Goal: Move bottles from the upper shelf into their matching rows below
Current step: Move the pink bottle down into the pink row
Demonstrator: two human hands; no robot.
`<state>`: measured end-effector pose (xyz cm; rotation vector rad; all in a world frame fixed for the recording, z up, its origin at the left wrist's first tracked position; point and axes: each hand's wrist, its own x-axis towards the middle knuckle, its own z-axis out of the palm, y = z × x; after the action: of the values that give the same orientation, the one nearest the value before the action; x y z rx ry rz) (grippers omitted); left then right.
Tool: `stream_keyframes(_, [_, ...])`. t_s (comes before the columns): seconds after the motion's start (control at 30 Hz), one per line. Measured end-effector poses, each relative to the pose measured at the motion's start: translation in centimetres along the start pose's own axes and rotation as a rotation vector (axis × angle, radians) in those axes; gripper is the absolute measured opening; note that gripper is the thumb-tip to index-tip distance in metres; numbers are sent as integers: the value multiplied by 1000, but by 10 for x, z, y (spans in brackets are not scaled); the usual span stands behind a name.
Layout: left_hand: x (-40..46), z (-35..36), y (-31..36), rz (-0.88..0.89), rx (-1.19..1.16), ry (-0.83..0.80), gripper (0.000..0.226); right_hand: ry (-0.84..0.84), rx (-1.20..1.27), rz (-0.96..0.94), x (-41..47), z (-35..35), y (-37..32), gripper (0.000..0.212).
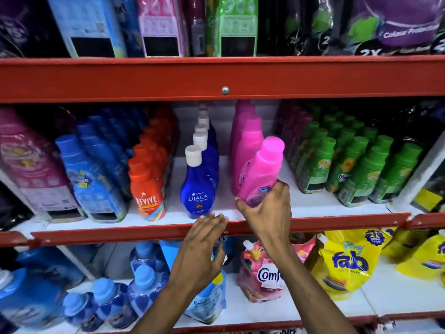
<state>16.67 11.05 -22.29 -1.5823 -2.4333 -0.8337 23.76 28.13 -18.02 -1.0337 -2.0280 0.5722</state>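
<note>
Red metal shelves (216,78) with white boards (313,203) fill the view; a white back wall (224,109) shows behind.

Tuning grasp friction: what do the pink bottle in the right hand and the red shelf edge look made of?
Pink bottle: looks like smooth, glossy opaque plastic, going by its moulded shape, matching pink cap and soft sheen. It is tilted in the right hand grip. Red shelf edge: probably painted metal, judging by its flat, even coat and the silver rivet through it.

Bright, even light; edges bowed and smeared, centre fairly sharp.
</note>
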Motion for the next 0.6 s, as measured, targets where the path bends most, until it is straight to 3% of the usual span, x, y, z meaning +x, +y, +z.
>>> stream_keyframes(0.6, [-1, 9, -10, 110, 17, 73, 70, -84, -119, 62, 12, 2, -14, 91])
